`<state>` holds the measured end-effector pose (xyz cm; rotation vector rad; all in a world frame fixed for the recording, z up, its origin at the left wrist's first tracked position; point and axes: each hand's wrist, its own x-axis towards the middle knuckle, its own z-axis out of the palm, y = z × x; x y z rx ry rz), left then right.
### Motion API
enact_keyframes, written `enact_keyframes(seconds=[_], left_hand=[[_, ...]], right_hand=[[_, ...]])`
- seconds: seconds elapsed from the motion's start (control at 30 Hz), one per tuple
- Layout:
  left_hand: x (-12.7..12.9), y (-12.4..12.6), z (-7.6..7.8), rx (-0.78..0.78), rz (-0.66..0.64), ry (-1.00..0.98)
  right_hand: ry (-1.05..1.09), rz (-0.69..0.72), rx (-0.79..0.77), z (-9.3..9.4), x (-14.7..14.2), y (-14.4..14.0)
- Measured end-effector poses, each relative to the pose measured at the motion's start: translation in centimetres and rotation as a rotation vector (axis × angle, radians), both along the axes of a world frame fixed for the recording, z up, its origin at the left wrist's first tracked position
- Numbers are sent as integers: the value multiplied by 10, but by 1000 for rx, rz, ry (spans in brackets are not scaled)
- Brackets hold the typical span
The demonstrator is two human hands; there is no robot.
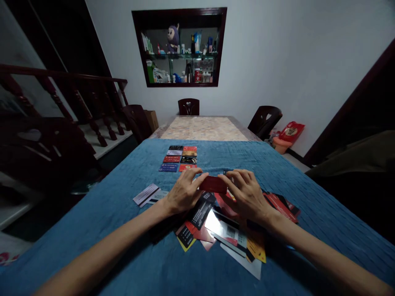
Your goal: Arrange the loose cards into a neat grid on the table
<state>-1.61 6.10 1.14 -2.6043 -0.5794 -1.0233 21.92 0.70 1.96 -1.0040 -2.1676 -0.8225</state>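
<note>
Now: One Red Card Held Over a Loose Pile

Covering the table, the blue cloth [123,197] is carrying everything. Beyond the card pile [228,234], a neat grid of cards [180,158] is lying. Judging by the overlap, a sleeve could be dragging the pile askew. Above the pile, left hand [183,193] and right hand [247,195] are pinching the red card [212,184] by its ends, fingers half-curled.

Both hands, the left hand [183,192] and the right hand [247,195], pinch a red card [212,184] between them above a loose card pile [228,234] (overlapping, mixed colours) on the blue cloth [123,197].
</note>
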Motion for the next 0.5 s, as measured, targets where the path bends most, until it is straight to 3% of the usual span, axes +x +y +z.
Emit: enact_keyframes(seconds=[0.27, 0.5], left_hand=[[-8, 23, 14, -3, 42, 162], [-16, 53, 30, -18, 128, 287]], right_hand=[[0, 40, -84, 8, -4, 27], [-24, 80, -144, 14, -7, 70]])
